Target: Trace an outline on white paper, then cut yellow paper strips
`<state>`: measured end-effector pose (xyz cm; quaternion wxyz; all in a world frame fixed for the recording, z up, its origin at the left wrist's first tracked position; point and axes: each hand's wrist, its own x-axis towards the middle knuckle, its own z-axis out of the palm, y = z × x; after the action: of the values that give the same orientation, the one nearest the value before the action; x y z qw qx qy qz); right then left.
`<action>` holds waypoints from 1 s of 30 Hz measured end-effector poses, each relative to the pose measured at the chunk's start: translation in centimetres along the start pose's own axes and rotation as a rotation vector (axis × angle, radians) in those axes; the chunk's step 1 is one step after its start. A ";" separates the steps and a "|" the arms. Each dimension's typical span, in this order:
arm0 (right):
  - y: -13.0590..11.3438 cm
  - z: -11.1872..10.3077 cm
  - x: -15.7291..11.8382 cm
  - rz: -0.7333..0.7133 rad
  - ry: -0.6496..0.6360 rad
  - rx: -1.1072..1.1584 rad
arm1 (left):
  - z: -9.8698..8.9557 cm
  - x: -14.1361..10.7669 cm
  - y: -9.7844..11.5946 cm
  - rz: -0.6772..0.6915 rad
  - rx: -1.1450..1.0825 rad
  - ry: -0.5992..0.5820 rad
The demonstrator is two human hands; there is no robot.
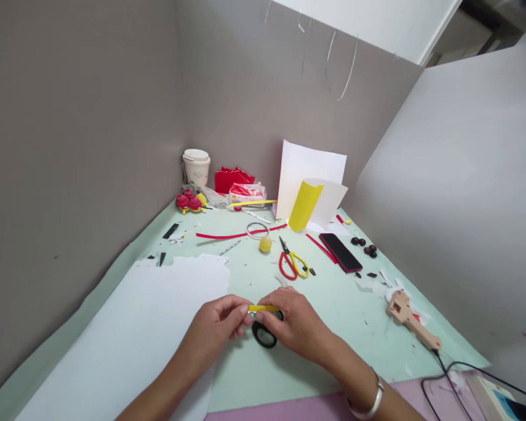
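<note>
A short yellow strip (263,308) runs between my two hands near the front of the table. My left hand (221,324) pinches its left end between thumb and fingers. My right hand (289,321) grips its right end, with the thumb below. Under the strip and partly behind my right fingers is a black-rimmed wheel (264,335) with a pale centre; a second dark rim shows just behind it. Scissors (293,260) with one red and one yellow handle lie beyond my hands, near a yellow ball (265,244).
White paper (127,333) covers the left side. A phone (341,252), a red strip and dark beads lie to the right, with a corded glue gun (412,321) nearer. At the back stand a lidded cup (196,168), curved yellow paper (304,206) and red pieces.
</note>
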<state>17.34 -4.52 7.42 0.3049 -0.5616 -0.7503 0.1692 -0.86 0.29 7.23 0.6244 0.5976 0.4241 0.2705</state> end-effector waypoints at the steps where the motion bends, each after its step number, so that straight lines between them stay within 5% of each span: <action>1: 0.1 -0.1 0.0 0.023 -0.004 0.003 | -0.1 0.0 0.0 -0.007 0.013 0.019; 13: -0.6 -1.9 -0.1 0.101 -0.054 -0.125 | -1.0 0.2 0.5 0.000 0.121 0.177; 17: -1.3 -2.1 -0.5 0.213 -0.104 -0.063 | -0.8 0.0 0.6 0.019 0.099 0.131; 23: -2.3 -3.8 -1.0 0.274 -0.372 0.199 | -0.9 0.1 -0.1 -0.008 0.218 0.048; 30: -1.9 -5.8 -0.9 0.204 -0.490 0.106 | -1.6 0.3 -0.6 0.000 0.386 -0.031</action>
<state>19.81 -6.47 12.71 0.1247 -0.5601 -0.7312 0.3689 -2.17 1.32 6.65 0.5046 0.7102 0.4587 0.1749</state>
